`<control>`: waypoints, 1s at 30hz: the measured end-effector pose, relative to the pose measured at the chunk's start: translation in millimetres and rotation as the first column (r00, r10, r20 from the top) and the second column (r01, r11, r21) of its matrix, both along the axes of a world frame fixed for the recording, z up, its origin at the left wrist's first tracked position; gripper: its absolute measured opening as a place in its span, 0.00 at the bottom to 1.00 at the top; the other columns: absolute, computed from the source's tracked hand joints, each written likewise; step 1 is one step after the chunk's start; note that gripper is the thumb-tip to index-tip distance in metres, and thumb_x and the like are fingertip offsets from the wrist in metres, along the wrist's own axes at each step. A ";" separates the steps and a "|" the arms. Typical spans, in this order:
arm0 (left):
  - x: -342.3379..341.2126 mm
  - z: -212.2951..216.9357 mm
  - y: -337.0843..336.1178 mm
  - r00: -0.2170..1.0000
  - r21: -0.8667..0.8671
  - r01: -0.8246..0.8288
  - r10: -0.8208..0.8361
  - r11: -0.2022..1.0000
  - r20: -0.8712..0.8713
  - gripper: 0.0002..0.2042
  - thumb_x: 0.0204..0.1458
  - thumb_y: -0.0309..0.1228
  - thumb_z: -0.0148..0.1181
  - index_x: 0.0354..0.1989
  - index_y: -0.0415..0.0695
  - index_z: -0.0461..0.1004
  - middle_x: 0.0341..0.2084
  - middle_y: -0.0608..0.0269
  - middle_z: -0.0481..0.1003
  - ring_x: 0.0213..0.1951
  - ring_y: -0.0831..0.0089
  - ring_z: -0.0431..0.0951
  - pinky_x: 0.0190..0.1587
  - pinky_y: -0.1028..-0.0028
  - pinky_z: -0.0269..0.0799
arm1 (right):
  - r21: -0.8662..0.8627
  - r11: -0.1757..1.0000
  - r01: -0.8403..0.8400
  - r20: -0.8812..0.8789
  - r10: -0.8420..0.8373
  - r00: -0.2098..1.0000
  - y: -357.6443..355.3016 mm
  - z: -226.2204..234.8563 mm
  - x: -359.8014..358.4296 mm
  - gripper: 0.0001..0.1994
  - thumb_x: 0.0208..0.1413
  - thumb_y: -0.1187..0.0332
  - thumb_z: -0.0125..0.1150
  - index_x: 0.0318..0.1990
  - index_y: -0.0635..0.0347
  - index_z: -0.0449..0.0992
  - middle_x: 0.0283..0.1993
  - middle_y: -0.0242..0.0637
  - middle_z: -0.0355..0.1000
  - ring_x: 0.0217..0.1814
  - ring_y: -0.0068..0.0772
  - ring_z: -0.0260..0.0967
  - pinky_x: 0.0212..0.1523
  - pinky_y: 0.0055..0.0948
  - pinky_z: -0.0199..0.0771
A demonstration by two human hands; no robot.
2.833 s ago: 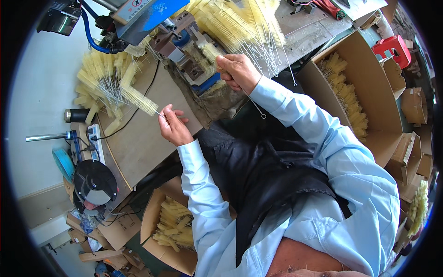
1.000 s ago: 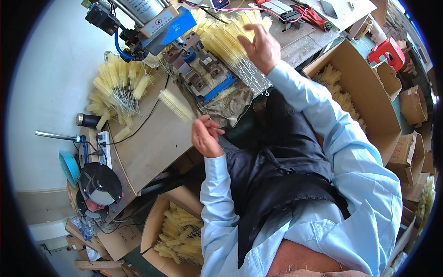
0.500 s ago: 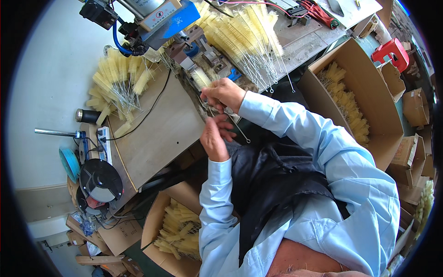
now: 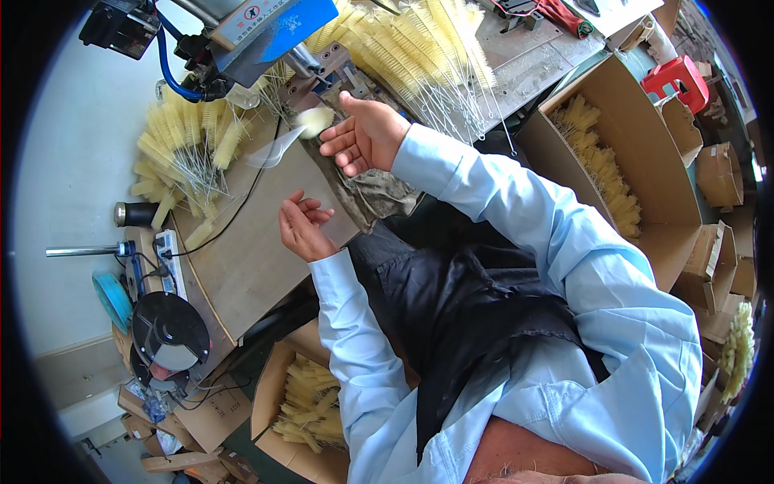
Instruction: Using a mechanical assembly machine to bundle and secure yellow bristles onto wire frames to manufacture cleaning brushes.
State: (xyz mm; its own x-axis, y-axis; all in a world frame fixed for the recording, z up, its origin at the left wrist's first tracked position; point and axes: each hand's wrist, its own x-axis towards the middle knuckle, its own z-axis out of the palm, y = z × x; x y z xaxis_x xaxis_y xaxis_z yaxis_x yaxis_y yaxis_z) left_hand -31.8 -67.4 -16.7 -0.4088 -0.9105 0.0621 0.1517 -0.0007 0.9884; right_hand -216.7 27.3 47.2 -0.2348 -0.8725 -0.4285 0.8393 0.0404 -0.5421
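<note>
My right hand (image 4: 367, 137) is in front of the machine's clamp, palm showing and fingers spread, with nothing in it. Just left of its fingertips, a pale yellow bottle brush (image 4: 315, 122) is in the air, smeared by motion; a whitish blurred streak trails from it toward the bench. No finger visibly touches the brush. My left hand (image 4: 305, 226) hovers over the bench edge, fingers loosely bent and apart, holding nothing. A pile of yellow bottle brushes with wire handles (image 4: 189, 149) lies on the bench beyond the flying brush.
The machine's blue head (image 4: 294, 28) overhangs the bench (image 4: 266, 234). More brushes (image 4: 419, 56) lie right of it, their looped wire ends pointing toward me. Brush-filled cardboard boxes stand at right (image 4: 669, 218) and below left (image 4: 270, 395). A black cable (image 4: 254, 202) crosses the bench.
My right hand has let go of the brush, which has moved left through the air. The right hand has opened and risen slightly; my left hand has moved left. The view has shifted slightly.
</note>
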 end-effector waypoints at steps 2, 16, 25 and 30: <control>0.5 -0.7 2.6 1.000 -0.027 0.011 -0.011 1.000 0.028 0.22 0.68 0.45 0.43 0.44 0.36 0.73 0.24 0.63 0.72 0.20 0.79 0.69 0.25 0.80 0.66 | 0.008 1.000 0.015 0.059 -0.015 0.998 1.8 6.3 0.2 0.37 0.65 0.36 0.31 0.46 0.69 0.67 0.38 0.50 0.75 0.27 0.42 0.74 0.25 0.41 0.77; 0.2 4.8 8.5 0.991 -0.114 0.038 -0.023 0.993 0.133 0.22 0.68 0.46 0.42 0.43 0.38 0.73 0.24 0.66 0.71 0.20 0.82 0.68 0.25 0.82 0.63 | 0.069 0.995 0.073 0.080 -0.078 0.994 -12.0 -1.4 47.3 0.13 0.67 0.61 0.52 0.40 0.64 0.71 0.22 0.29 0.64 0.18 0.21 0.54 0.18 0.24 0.54; -2.3 -1.8 6.9 0.992 -0.121 0.012 0.003 0.993 0.126 0.21 0.68 0.44 0.43 0.44 0.36 0.73 0.24 0.65 0.71 0.20 0.82 0.66 0.26 0.80 0.66 | 0.007 0.983 0.184 -0.290 -0.174 0.941 43.3 -14.7 52.1 0.25 0.69 0.50 0.45 0.34 0.66 0.74 0.17 0.30 0.62 0.13 0.21 0.54 0.15 0.26 0.62; -2.1 0.1 7.4 0.992 -0.186 0.008 0.016 0.982 0.125 0.21 0.68 0.43 0.45 0.45 0.35 0.74 0.23 0.65 0.70 0.20 0.82 0.63 0.25 0.79 0.68 | -0.110 0.984 0.143 -0.111 -0.156 0.982 56.6 -22.2 21.1 0.25 0.71 0.49 0.36 0.36 0.62 0.70 0.16 0.26 0.54 0.14 0.20 0.45 0.15 0.25 0.47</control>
State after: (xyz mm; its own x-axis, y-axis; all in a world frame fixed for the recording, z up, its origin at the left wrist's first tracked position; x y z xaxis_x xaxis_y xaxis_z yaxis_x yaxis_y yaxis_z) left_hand -33.9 -60.0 -16.6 -0.4205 -0.8895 0.1790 0.0264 0.1852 0.9823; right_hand -195.6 84.0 25.0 -0.4097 -0.8612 -0.3009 0.7611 -0.1408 -0.6331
